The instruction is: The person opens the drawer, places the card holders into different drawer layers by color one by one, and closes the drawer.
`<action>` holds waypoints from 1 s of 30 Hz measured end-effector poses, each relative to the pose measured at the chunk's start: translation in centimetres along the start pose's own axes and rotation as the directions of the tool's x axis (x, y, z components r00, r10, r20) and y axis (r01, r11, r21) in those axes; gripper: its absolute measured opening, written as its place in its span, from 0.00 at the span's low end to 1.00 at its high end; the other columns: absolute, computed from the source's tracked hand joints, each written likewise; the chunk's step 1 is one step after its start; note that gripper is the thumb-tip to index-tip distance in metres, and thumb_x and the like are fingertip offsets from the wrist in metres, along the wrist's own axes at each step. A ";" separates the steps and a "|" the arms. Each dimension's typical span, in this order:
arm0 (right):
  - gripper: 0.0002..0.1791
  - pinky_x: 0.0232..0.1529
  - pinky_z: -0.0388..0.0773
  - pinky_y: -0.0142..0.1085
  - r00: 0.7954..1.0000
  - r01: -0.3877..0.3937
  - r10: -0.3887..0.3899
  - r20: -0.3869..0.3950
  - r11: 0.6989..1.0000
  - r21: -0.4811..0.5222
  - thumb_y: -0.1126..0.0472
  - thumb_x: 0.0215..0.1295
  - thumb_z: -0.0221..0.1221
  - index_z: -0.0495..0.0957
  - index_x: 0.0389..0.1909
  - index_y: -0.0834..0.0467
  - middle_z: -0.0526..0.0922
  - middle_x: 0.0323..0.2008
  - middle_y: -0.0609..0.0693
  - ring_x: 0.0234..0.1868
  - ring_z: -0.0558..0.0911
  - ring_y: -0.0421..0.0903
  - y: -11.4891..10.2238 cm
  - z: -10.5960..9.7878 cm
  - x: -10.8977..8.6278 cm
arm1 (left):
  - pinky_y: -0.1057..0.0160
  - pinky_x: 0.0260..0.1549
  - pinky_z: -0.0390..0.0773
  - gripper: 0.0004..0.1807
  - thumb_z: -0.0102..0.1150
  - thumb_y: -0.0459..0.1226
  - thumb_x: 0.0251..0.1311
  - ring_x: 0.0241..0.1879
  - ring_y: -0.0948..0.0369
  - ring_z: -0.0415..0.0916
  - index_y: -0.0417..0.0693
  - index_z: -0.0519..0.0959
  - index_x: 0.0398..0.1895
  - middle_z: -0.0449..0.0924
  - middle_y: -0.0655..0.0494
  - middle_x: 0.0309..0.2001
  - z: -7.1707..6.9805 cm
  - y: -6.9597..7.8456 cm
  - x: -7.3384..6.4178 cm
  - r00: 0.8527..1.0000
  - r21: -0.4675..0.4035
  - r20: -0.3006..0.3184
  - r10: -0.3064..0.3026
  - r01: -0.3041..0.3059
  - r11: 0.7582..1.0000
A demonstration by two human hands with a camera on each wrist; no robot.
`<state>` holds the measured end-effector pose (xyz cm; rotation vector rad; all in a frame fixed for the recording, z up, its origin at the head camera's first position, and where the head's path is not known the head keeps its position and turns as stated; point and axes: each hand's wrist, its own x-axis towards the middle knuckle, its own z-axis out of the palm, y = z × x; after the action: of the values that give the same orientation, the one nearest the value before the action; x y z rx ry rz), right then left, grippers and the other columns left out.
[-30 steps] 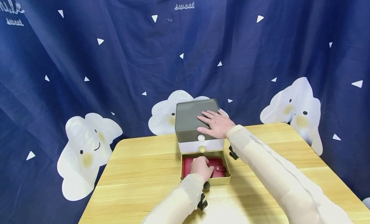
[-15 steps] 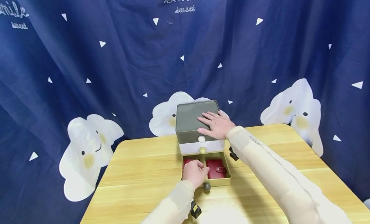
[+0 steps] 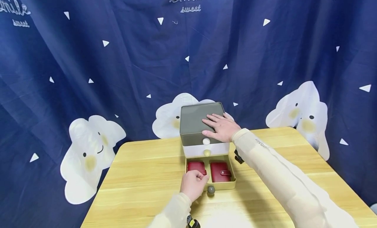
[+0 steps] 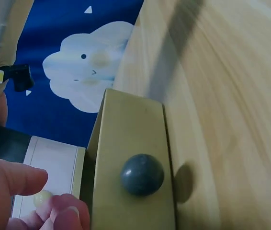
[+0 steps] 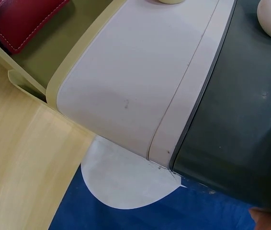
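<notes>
A small desktop drawer unit with a dark grey top and white middle stands on the table. Its lowest, yellowish drawer is pulled out, with a round dark knob on the front. Two red wallets with snap straps lie inside: the left wallet is partly covered by my hand in the head view, the right wallet shows fully. My left hand hovers at the drawer's front left edge, fingers loosely bent and holding nothing. Spread flat, my right hand rests on the unit's grey top.
The wooden table extends on both sides of the unit. Behind it hangs a blue curtain with white clouds and triangles. A pale knob and a yellowish knob mark the two closed upper drawers.
My left hand has withdrawn from over the wallets towards the drawer's front left, uncovering both red wallets and the dark knob. The right hand stays on the unit's top.
</notes>
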<state>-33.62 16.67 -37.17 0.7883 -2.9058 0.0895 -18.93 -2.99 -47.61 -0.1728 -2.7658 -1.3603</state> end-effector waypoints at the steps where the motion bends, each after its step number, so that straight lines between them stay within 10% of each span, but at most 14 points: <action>1: 0.45 0.70 0.45 0.55 1.000 -0.001 0.001 -0.001 1.000 -0.001 0.20 0.60 0.28 0.59 0.72 0.39 0.58 0.72 0.45 0.73 0.54 0.46 0.0 0.0 0.0 | 0.67 0.27 0.73 0.15 0.66 0.44 0.56 0.15 0.70 0.69 0.52 0.78 0.16 0.72 0.69 0.12 0.0 -0.1 -0.2 1.000 0.002 0.004 -0.001 0.001 1.000; 18: 0.45 0.70 0.44 0.55 1.000 -0.006 0.006 0.005 1.000 0.007 0.20 0.60 0.29 0.59 0.72 0.39 0.58 0.73 0.45 0.74 0.54 0.47 -0.2 -0.2 0.0 | 0.67 0.29 0.74 0.29 0.54 0.56 0.64 0.16 0.72 0.70 0.53 0.81 0.07 0.72 0.69 0.08 0.4 -1.8 -2.5 0.998 0.065 0.035 -0.045 0.042 0.997; 25: 0.44 0.70 0.43 0.55 1.000 -0.011 0.011 0.013 1.000 0.012 0.21 0.61 0.28 0.58 0.73 0.39 0.57 0.73 0.45 0.74 0.53 0.47 -0.1 -0.3 0.1 | 0.68 0.10 0.72 0.32 0.53 0.56 0.65 0.03 0.66 0.68 0.44 0.78 0.09 0.69 0.61 0.04 1.3 -2.1 -2.8 0.983 -0.091 0.122 -0.139 0.150 0.984; 30: 0.45 0.70 0.43 0.55 1.000 -0.010 0.009 0.023 1.000 0.018 0.20 0.60 0.28 0.57 0.73 0.39 0.56 0.73 0.45 0.74 0.53 0.47 0.0 -0.2 0.1 | 0.64 0.08 0.75 0.34 0.52 0.57 0.64 0.06 0.67 0.69 0.38 0.78 0.13 0.72 0.57 0.08 2.0 -2.4 -3.2 0.951 -0.245 0.213 -0.224 0.274 0.930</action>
<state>-33.64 16.65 -36.95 0.7837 -2.9345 0.1088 -16.07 -3.08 -50.99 0.0526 -2.8078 -1.8790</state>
